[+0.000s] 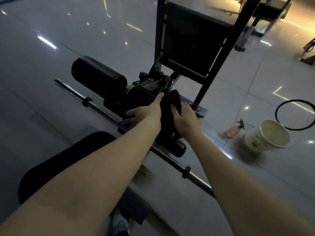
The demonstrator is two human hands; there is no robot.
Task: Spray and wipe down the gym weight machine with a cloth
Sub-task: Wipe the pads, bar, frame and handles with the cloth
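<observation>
A black weight machine [185,41] stands in front of me, with a padded roller [97,77] at its left and a chrome bar [102,111] running across the floor. Both my hands meet at the machine's dark centre post. My left hand [147,112] grips the post, thumb pointing up. My right hand [185,119] holds a dark reddish cloth [173,99] bunched against the same post. The pink spray bottle [233,130] lies on the floor to the right, apart from both hands.
A white bucket [265,135] stands beside the spray bottle, and a black ring [296,114] lies behind it. A black seat pad [71,157] is under my left forearm. More machines [265,14] stand at the far right. Glossy tiled floor surrounds everything.
</observation>
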